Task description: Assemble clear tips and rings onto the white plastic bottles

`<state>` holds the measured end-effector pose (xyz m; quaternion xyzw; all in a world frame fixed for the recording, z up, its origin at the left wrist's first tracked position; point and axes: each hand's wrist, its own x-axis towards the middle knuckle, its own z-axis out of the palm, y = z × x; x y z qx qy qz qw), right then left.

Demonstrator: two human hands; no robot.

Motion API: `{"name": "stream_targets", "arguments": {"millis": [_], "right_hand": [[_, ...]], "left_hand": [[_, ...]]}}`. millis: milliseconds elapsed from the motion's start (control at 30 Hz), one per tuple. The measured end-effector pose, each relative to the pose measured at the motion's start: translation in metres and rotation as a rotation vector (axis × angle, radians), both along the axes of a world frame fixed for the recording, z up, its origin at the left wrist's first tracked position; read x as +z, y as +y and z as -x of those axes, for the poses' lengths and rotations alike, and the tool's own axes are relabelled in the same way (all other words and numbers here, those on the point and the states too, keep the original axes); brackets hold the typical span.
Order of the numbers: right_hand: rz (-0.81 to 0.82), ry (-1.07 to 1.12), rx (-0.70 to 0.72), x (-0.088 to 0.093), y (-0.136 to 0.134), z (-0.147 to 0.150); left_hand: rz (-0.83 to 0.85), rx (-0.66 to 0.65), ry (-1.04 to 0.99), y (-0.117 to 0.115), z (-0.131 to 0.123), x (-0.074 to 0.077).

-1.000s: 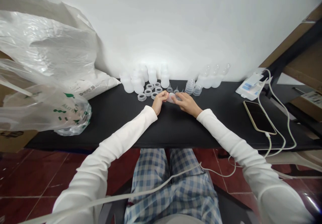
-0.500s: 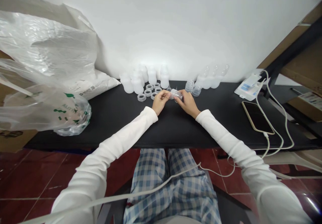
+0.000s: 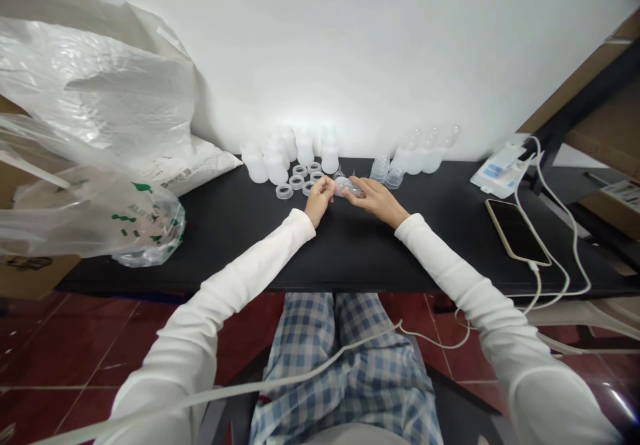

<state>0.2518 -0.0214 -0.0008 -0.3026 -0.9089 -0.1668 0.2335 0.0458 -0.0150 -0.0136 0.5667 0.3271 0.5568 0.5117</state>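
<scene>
L hand [image 3: 319, 198] & R hand [image 3: 376, 198] pinch clear piece [image 3: 346, 187] (prob. a teat), table [image 3: 350, 252] near edge bare.

Just beyond the fingers [image 3: 327, 186] rings [image 3: 299, 181] and bottles [image 3: 280, 155] crowd the worktop [image 3: 240, 232]; bare worktop lies open nearer and to both sides.

Clear piece [image 3: 346, 186] between both hands [image 3: 320, 198].
</scene>
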Motion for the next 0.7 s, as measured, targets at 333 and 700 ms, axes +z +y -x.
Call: {"name": "stream_targets", "arguments": {"millis": [333,700], "right_hand": [[0.128,0.344,-0.258,-0.003,-0.006,0.011],[-0.120,-0.021,-0.027,0.006,-0.005,0.007]], "left_hand": [[-0.180,0.037,0.108,-0.007,-0.008,0.001],[0.048,0.078,-0.039,-0.004,-0.005,0.010]]}}
